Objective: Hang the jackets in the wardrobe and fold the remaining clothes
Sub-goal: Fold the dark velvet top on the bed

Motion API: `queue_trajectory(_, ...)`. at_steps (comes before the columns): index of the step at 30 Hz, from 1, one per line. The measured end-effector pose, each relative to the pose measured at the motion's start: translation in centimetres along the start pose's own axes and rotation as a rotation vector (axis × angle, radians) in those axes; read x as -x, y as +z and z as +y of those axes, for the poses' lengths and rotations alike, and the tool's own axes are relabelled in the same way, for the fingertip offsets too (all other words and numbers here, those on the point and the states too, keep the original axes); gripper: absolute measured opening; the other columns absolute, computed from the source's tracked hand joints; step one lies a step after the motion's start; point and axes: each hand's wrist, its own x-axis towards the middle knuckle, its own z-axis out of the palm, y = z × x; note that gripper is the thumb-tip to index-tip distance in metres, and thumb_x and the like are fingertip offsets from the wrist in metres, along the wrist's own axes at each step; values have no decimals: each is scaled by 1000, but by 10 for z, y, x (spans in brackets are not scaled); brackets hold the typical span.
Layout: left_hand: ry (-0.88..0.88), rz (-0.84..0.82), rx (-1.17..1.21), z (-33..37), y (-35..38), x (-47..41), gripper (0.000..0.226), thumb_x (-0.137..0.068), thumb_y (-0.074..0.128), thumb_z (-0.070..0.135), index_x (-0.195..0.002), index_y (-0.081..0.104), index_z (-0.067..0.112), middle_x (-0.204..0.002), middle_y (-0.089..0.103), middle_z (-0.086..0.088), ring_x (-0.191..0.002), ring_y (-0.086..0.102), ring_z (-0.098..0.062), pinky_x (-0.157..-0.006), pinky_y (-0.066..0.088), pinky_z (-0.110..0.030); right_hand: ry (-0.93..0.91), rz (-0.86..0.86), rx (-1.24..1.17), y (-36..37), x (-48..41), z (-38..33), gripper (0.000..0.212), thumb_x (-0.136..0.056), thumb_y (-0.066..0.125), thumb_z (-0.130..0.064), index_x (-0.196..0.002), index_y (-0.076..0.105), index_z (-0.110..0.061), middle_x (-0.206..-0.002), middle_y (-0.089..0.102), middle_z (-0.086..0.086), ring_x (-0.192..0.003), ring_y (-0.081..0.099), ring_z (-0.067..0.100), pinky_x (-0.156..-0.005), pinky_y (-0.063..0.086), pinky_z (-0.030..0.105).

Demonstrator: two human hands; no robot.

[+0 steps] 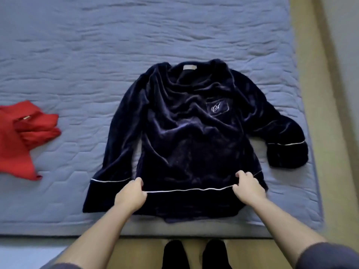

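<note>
A dark navy velvet top [186, 136] with white piping and an embroidered chest pocket lies face up on the bed, collar away from me, both sleeves spread outward. My left hand [131, 194] pinches the fabric at the piped hem on the left side of the body. My right hand [247, 186] pinches the same hem on the right side. The hem line is stretched straight between the two hands. The fabric above the hem is wrinkled.
A grey-blue quilted mattress [136, 45] fills most of the view. A crumpled red garment [25, 136] lies at its left edge. The mattress's near edge runs just in front of my feet [194, 253], and wooden floor [318, 113] shows along the right side.
</note>
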Motion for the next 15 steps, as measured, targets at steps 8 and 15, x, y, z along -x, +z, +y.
queue_trajectory(8,-172,100,542,-37,89,-28,57,-81,68,18,-131,42,8,-126,55,-14,-112,55,-32,-83,40,-33,191,201,-329,48,-29,57,72,-87,57,-22,-149,20,-11,-154,24,12,-139,25,32,-109,28,51)
queue_trajectory(15,-206,42,692,-53,100,-33,12,-79,74,28,-81,63,23,-92,69,-7,-86,62,-24,-76,49,-36,62,31,-320,45,-49,84,25,-88,61,-22,-102,62,-2,-108,65,21,-101,59,36,-76,44,38)
